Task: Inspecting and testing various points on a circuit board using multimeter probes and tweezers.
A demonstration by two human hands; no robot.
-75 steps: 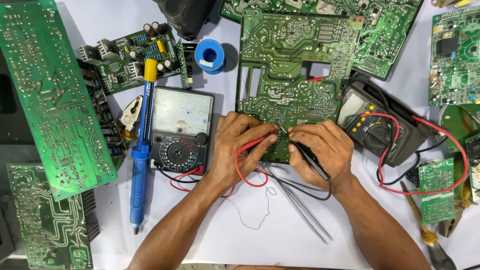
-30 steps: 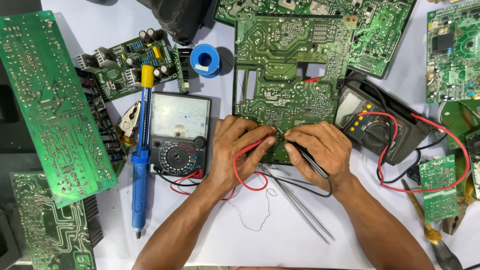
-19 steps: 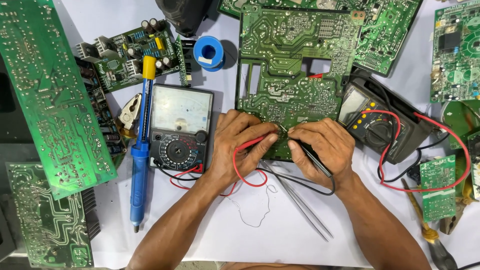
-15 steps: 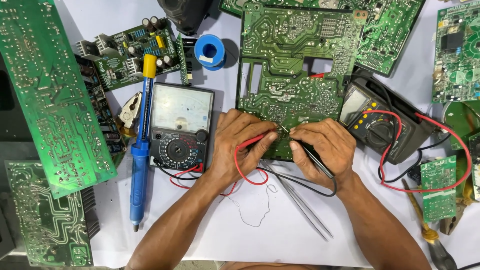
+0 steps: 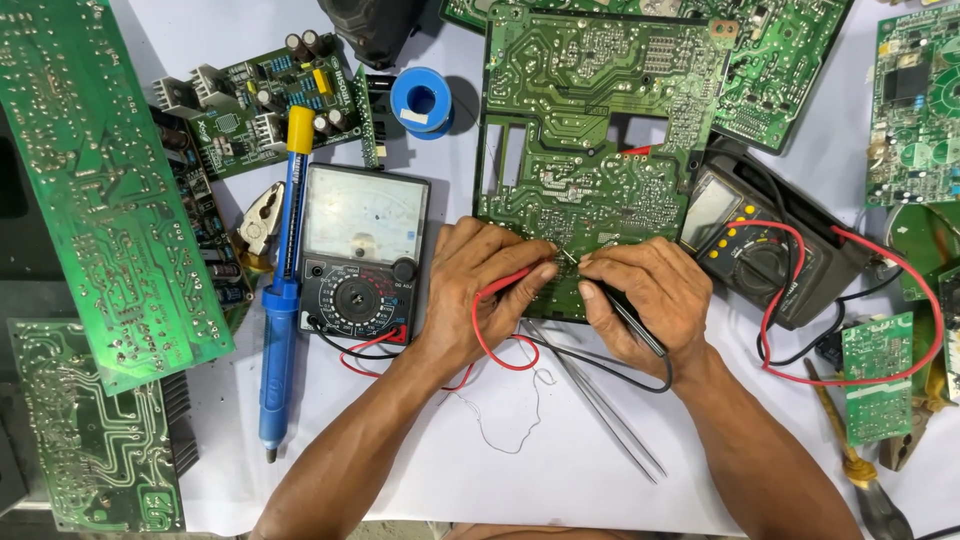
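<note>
On a white bench crowded with boards, the left hand (image 5: pixel 480 290) pinches a red probe (image 5: pixel 515 280) and the right hand (image 5: pixel 645 300) a black probe (image 5: pixel 630 318) against the green circuit board (image 5: pixel 590 150); steady tips matter.

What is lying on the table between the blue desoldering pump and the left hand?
In the head view, the analog multimeter lies between the blue desoldering pump and the left hand, close beside the pump; the hand holds a red probe.

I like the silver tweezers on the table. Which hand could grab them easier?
Probably the right hand. The tweezers lie just below it, while the left hand sits farther over, toward the analog meter. Both hands hold probes, though.
</note>
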